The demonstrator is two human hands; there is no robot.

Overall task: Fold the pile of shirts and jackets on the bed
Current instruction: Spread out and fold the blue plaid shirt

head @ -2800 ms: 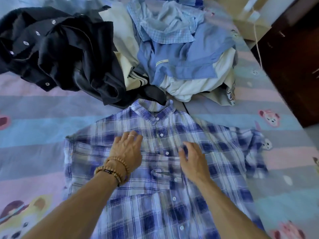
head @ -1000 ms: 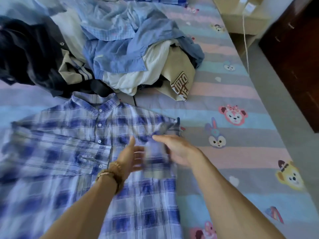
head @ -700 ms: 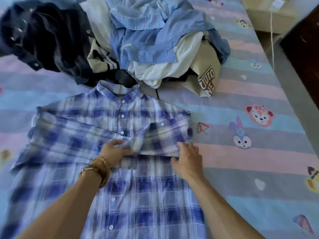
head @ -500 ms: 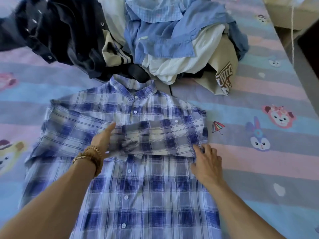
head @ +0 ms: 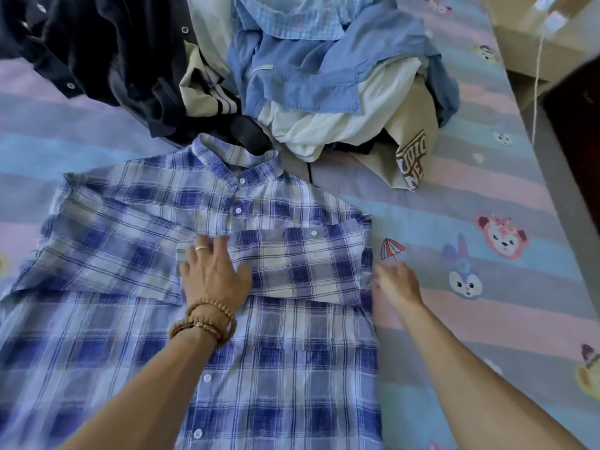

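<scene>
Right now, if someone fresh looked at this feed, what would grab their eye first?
The blue plaid shirt spread buttoned-side up across the near bed, one sleeve folded across its chest. The left hand presses flat on that sleeve's cuff end, while the right hand, blurred, sits at the shirt's right edge. Behind the collar lies the unfolded pile, dark jacket left, light blue shirts right.
</scene>
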